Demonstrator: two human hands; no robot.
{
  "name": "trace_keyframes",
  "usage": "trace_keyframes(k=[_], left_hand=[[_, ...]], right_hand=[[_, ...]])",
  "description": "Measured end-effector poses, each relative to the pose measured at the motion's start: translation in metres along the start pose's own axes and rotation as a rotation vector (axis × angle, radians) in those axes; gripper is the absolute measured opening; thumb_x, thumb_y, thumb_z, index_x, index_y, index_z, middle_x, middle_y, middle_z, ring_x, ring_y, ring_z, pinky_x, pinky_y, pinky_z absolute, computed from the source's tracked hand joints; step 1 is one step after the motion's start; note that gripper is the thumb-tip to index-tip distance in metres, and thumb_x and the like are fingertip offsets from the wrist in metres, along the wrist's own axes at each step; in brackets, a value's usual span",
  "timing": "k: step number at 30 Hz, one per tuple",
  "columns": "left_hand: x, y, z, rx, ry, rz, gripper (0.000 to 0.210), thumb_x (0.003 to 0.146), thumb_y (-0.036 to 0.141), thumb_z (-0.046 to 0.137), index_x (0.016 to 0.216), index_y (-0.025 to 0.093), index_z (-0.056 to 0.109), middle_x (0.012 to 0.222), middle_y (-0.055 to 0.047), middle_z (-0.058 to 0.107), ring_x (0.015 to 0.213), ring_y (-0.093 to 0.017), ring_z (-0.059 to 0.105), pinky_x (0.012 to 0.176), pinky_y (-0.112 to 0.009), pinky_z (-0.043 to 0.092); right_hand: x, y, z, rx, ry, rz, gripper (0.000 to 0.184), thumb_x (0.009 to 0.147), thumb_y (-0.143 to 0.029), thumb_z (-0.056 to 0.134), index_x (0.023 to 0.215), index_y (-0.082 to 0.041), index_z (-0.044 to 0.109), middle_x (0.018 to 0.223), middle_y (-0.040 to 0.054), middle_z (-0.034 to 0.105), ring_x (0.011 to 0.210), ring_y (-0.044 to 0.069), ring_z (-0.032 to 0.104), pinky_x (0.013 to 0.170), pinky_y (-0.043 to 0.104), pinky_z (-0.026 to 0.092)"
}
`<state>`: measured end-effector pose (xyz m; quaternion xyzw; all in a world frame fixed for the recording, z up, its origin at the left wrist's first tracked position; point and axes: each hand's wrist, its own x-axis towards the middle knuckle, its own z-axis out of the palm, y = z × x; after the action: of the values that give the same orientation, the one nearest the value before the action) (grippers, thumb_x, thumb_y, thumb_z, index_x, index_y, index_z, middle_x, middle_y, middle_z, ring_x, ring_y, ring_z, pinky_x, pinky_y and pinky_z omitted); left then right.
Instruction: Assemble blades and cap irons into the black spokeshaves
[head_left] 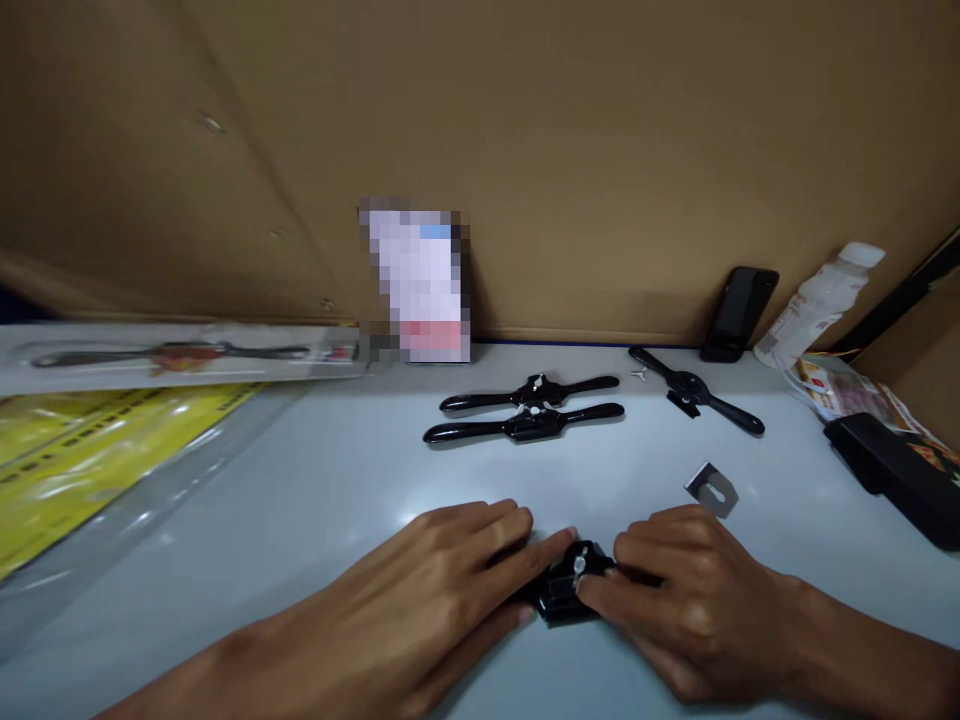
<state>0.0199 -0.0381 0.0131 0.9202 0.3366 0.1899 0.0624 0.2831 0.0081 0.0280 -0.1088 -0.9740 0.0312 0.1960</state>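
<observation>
Low in the middle of the head view lies a black spokeshave point(571, 582) with a silver screw at its centre. My left hand point(457, 570) is closed around its left handle, the index finger stretched along the body. My right hand point(690, 590) grips the other end, its thumb and finger close to the screw. Both handles are mostly hidden by my fingers. Just behind my right hand a loose steel blade point(712, 490) with a slot lies flat. Two more black spokeshaves, the rear one point(531, 393) and the front one point(525, 424), lie side by side farther back.
At the back right lie a disassembled spokeshave point(697, 390) and a small wing screw point(639, 374). A phone point(741, 312), a bottle point(821, 305) and a black case point(892, 475) stand or lie to the right. Left are a packaged spokeshave point(180, 355) and a yellow plastic-wrapped packet point(97, 450). Cardboard point(600, 150) walls the back.
</observation>
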Motion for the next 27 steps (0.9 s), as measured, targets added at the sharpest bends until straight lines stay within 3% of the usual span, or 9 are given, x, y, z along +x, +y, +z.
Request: trace_keyframes(k=[4,9,13,17,24,27], left_hand=[[0.000,0.001,0.000,0.009,0.000,0.010,0.043,0.104,0.014,0.045,0.146,0.017,0.053,0.099,-0.006,0.069,0.082,-0.021,0.068,0.072,-0.035,0.060],[0.000,0.000,0.002,0.036,0.025,0.011,0.042,0.102,0.013,0.047,0.143,0.016,0.055,0.100,-0.007,0.070,0.085,-0.023,0.070,0.075,-0.035,0.061],[0.000,0.000,0.001,0.023,0.017,0.006,0.040,0.101,0.013,0.047,0.141,0.017,0.055,0.099,-0.006,0.070,0.084,-0.022,0.069,0.072,-0.034,0.060],[0.001,0.000,0.001,0.004,0.025,-0.010,0.029,0.102,0.014,0.048,0.127,0.019,0.061,0.096,-0.005,0.069,0.080,-0.021,0.066,0.070,-0.032,0.057],[0.001,0.001,0.004,0.005,0.016,-0.006,0.020,0.105,0.017,0.047,0.116,0.019,0.063,0.093,-0.005,0.067,0.079,-0.022,0.063,0.070,-0.034,0.057],[0.002,0.001,0.003,0.022,0.013,-0.002,0.019,0.104,0.016,0.047,0.115,0.019,0.063,0.092,-0.005,0.067,0.079,-0.022,0.064,0.070,-0.035,0.057]], right_hand=[[0.002,0.002,-0.001,0.028,0.066,0.019,0.026,0.091,-0.007,0.047,0.095,-0.015,0.071,0.068,0.0011,0.063,0.054,0.015,0.048,0.052,0.033,0.034],[0.004,0.003,0.001,0.031,0.025,0.101,0.025,0.103,-0.015,0.046,0.105,-0.013,0.071,0.070,0.0017,0.066,0.057,0.016,0.055,0.054,0.033,0.039],[0.003,0.003,0.006,0.016,0.046,0.135,0.029,0.108,-0.022,0.045,0.101,-0.014,0.072,0.071,0.0018,0.067,0.057,0.016,0.057,0.055,0.033,0.038],[0.004,0.002,0.009,0.004,0.066,0.142,0.034,0.112,-0.026,0.042,0.094,-0.015,0.069,0.071,0.0013,0.067,0.057,0.015,0.057,0.054,0.033,0.037],[0.008,-0.007,0.014,-0.118,0.087,0.129,0.042,0.114,-0.022,0.037,0.079,-0.018,0.060,0.066,0.0001,0.061,0.054,0.014,0.050,0.055,0.034,0.035],[0.008,-0.004,0.003,-0.103,0.001,0.157,0.035,0.113,-0.025,0.041,0.087,-0.017,0.063,0.072,0.0014,0.064,0.058,0.015,0.054,0.056,0.033,0.036]])
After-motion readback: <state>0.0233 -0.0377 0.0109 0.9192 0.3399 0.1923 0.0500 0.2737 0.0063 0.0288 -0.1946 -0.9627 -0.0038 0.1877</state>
